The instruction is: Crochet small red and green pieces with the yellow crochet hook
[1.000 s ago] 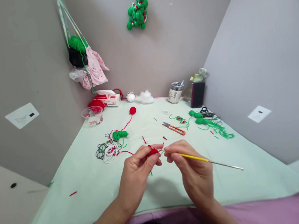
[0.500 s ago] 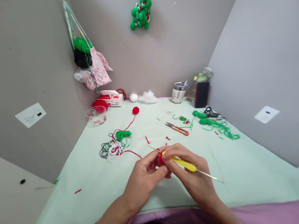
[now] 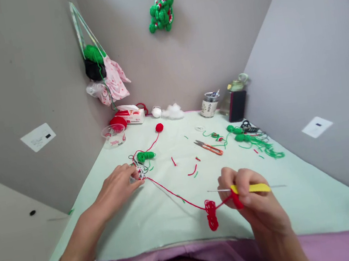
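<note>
My right hand [image 3: 250,191] is closed on a crochet hook with a yellow handle [image 3: 259,187] and on a small red crocheted piece [image 3: 237,199]. From that piece a red strand runs left to a looped red yarn bundle [image 3: 212,215], then on to the pile at the left. My left hand [image 3: 120,184] lies over the tangled white and black cords [image 3: 140,171], its thumb and fingertips at the white cord; whether it grips any is hard to see. Just beyond is a green yarn bundle [image 3: 145,156].
Orange-handled snips [image 3: 209,147] lie past the middle, with yarn scraps around. Green yarn pieces [image 3: 257,141] and a phone [image 3: 237,106] are at the right. A clear tub [image 3: 114,136], tissue box [image 3: 132,116] and pen tin [image 3: 209,105] stand at the back.
My hands have parted. The left moved left onto the cord pile; the right moved right with the hook and red piece. The looped red bundle now shows between them.
</note>
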`<state>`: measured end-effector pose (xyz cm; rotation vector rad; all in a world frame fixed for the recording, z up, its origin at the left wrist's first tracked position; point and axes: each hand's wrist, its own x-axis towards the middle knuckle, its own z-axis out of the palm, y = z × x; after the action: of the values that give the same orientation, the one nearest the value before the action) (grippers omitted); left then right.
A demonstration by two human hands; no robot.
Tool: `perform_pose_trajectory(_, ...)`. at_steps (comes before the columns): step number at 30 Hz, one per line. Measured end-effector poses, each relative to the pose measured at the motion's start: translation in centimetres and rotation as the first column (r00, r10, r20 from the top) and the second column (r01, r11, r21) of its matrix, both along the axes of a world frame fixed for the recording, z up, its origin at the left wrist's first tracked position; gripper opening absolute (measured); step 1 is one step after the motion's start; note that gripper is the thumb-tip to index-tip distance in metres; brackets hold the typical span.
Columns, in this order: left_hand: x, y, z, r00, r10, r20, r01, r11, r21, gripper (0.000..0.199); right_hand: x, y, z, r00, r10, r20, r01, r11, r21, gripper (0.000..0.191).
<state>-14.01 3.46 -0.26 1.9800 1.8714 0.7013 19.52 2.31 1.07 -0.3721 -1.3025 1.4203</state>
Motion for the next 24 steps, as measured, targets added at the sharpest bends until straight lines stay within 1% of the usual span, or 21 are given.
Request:
perform_pose_trajectory(2, -0.3, 0.5, -0.5, 1.000, 0.011, -0.029, -0.010, 1.000, 0.017, 0.017, -0.3, 0.0, -0.1, 1.000, 0.028, 0.015, -0.028, 1.000, 0.007, 0.018)
perform_pose_trajectory(4, -0.5, 1.3, -0.6, 0.999, 0.007, -0.050, -0.005, 0.999, 0.041, 0.020, -0.4, 0.0, 0.0, 0.998, 0.055, 0.028, -0.056, 0.998, 0.016, 0.018)
perform_pose_trajectory(6, -0.4, 2.2, -0.6, 0.998, -0.018, -0.062, 0.022, 0.998, 0.054, 0.021, -0.5, 0.0, 0.1, 0.997, 0.068, 0.037, -0.069, 0.997, 0.016, 0.019)
perform_pose_trajectory(9, 0.1, 3.4, -0.8, 0.995, -0.080, -0.065, 0.084, 0.995, 0.051, 0.016, -0.6, 0.0, 0.2, 0.998, 0.055, 0.040, -0.055, 0.998, 0.016, 0.021)
perform_pose_trajectory(12, 0.6, 4.2, -1.0, 0.992, -0.116, -0.042, 0.119, 0.991, 0.059, 0.013, -0.6, -0.1, 0.1, 0.998, 0.052, 0.035, -0.053, 0.998, 0.015, 0.019)
perform_pose_trajectory(14, 0.4, 4.6, -0.5, 0.994, -0.110, -0.004, 0.110, 0.990, 0.087, 0.016, -0.6, -0.1, 0.0, 0.998, 0.047, 0.037, -0.047, 0.999, 0.005, 0.019)
perform_pose_trajectory(15, 0.1, 4.8, 0.0, 0.995, -0.100, 0.022, 0.097, 0.989, 0.108, 0.016, -0.6, -0.1, 0.0, 0.998, 0.040, 0.041, -0.040, 0.999, -0.002, 0.020)
perform_pose_trajectory(20, -1.5, 5.3, 3.4, 0.986, -0.034, 0.162, -0.004, 0.974, 0.228, 0.029, -0.6, 0.0, -0.2, 0.999, 0.027, 0.036, -0.026, 1.000, -0.017, 0.025)
perform_pose_trajectory(22, -1.5, 5.2, 3.7, 0.983, -0.066, 0.173, 0.029, 0.978, 0.208, 0.028, -0.7, 0.0, -0.3, 0.999, 0.050, 0.018, -0.050, 0.999, -0.021, 0.023)
perform_pose_trajectory(24, -1.1, 5.0, 3.0, 0.980, -0.125, 0.155, 0.103, 0.984, 0.143, 0.020, -0.8, 0.0, -0.3, 0.997, 0.075, 0.005, -0.075, 0.997, -0.031, 0.021)
